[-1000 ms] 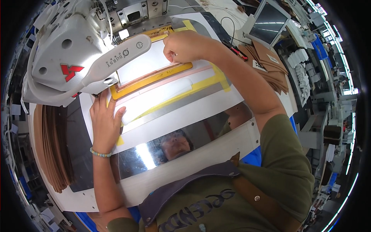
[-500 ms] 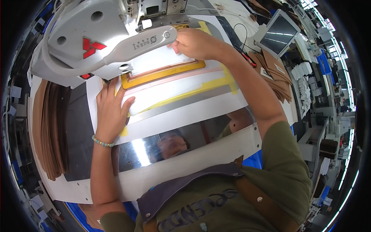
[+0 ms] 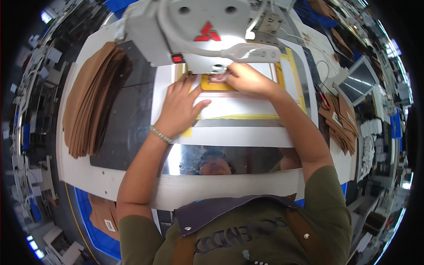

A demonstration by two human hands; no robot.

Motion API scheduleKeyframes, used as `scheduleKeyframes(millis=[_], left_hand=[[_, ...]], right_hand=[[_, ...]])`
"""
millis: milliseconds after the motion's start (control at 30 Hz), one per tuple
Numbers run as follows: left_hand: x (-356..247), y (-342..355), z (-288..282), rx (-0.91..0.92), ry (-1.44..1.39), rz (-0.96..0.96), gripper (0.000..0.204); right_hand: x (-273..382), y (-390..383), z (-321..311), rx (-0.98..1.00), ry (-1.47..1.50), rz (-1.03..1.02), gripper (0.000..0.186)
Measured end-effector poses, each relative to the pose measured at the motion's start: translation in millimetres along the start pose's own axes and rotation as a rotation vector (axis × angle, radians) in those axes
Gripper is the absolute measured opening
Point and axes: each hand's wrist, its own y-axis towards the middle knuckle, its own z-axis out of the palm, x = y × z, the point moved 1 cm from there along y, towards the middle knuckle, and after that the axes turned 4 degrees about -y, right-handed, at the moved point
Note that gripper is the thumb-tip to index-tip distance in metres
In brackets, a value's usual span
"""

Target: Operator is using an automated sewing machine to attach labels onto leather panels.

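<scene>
My left hand (image 3: 179,106), with a beaded bracelet, lies palm down with fingers spread on a white taped template (image 3: 251,108), its fingertips just under the white machine head (image 3: 205,31). A yellow rectangular frame (image 3: 279,77) sits on the template right of those fingers. My right hand (image 3: 251,81) is curled over the frame's near side, fingertips pressed together beside the machine's lower front; what they grip, if anything, is hidden.
Stacked brown pieces (image 3: 88,101) lie at the left, more (image 3: 340,123) at the right beside red-handled snips (image 3: 323,100) and a tilted screen (image 3: 357,81). A metal plate (image 3: 265,161) runs along the table's front. A blue bin (image 3: 81,212) sits below left.
My right hand has moved from the frame's far right part toward its near left, beside the machine head. My left hand stays beside the frame's left end. The whole view has shifted.
</scene>
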Motion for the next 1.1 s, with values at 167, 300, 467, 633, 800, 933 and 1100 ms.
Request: scheduleKeyframes(millis=[167, 300, 467, 633, 800, 933, 1100], left_hand=[[18, -6, -38, -0.084, -0.064, -0.074, 0.054], [102, -14, -115, -0.433, 0.262, -0.256, 0.044], [191, -55, -162, -0.339, 0.481, -0.548, 0.029], [232, -79, -168, -0.472, 0.257, -0.597, 0.028], [277, -82, -186, -0.507, -0.244, -0.927, 0.038], [300, -80, -211, -0.767, -0.576, -0.883, 0.037], [240, -60, -229, -0.930, 0.096, -0.654, 0.029]], right_hand=[[-2, -63, -27, -0.201, -0.128, -0.181, 0.027], [-10, -95, -34, -0.308, -0.109, -0.101, 0.027], [-23, -95, -33, -0.413, -0.157, -0.163, 0.022], [-26, -96, -25, -0.400, -0.191, -0.199, 0.019], [-24, -97, -24, -0.382, -0.206, -0.211, 0.016], [-23, -96, -23, -0.371, -0.232, -0.207, 0.015], [-23, -96, -25, -0.389, -0.249, -0.196, 0.014]])
